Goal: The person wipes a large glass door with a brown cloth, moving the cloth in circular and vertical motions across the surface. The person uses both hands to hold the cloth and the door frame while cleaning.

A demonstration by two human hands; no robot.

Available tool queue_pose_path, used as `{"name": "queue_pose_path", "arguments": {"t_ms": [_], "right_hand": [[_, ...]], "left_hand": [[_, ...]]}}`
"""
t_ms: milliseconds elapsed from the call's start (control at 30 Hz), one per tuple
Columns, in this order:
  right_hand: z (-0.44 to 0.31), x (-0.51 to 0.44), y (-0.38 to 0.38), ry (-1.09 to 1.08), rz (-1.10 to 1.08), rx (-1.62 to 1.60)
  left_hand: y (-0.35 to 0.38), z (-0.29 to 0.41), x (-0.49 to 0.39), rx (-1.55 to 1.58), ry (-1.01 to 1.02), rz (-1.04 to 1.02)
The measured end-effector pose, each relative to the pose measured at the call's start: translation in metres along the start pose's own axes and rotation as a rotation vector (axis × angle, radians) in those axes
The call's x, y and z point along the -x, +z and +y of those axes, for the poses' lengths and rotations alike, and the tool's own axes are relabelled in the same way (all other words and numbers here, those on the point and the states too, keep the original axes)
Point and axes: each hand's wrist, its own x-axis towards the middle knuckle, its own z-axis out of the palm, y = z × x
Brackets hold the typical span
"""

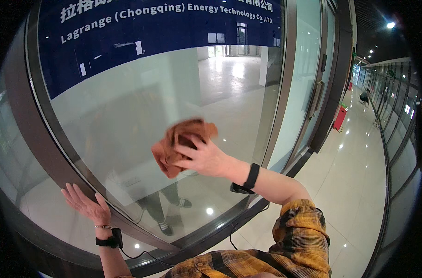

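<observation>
A crumpled reddish-brown cloth (165,156) lies against the large glass pane (127,125), a little below its middle, and my right hand (200,154) is closed on it. The cloth's upper part looks blurred. At the lower left, my left hand (89,206) rests with fingers spread on the brown metal window frame (63,163), holding nothing. Both wrists wear black straps with small devices; a cable runs from the left one. A dark blue band (162,31) with white writing crosses the top of the glass.
Right of the pane stands a glass door with a handle (317,95). A tiled corridor (353,166) runs off at the right, with a red box (340,118) by the wall and a person (364,96) far down it. Black cables (232,232) hang near the bottom frame.
</observation>
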Motion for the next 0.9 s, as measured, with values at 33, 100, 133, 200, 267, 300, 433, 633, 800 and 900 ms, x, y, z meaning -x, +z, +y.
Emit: {"name": "queue_pose_path", "arguments": {"t_ms": [33,100,133,200,267,300,433,633,800,900], "right_hand": [[0.006,0.010,-0.005,-0.094,-0.081,0.007],[0.040,0.027,-0.012,0.127,-0.058,-0.041],[0.070,0.033,-0.018,0.260,0.091,0.076],[0.125,0.041,-0.036,0.676,0.267,0.173],[0.162,0.031,-0.047,1.150,0.538,-0.017],[0.160,0.022,-0.047,1.124,0.598,-0.014],[0.088,-0.045,-0.023,0.441,0.427,0.279],[-0.030,-0.044,0.011,-0.178,0.000,-0.271],[0.086,0.011,-0.013,0.432,0.334,0.206],[0.132,0.016,-0.030,1.111,0.613,-0.037]], "left_hand": [[0.000,0.000,0.000,0.001,-0.003,0.004],[0.001,-0.001,0.000,0.011,-0.004,0.011],[0.000,-0.001,0.000,0.021,-0.003,0.013],[0.000,-0.001,0.001,0.026,-0.009,0.008],[-0.001,0.000,0.001,0.022,-0.016,-0.002],[-0.002,0.000,0.002,0.014,-0.020,-0.023],[-0.003,0.002,0.000,0.022,-0.030,-0.002],[-0.004,0.000,-0.002,0.017,-0.004,-0.018],[-0.001,-0.001,0.003,0.011,-0.027,-0.028],[0.001,-0.001,0.003,0.028,-0.056,-0.027]]}}
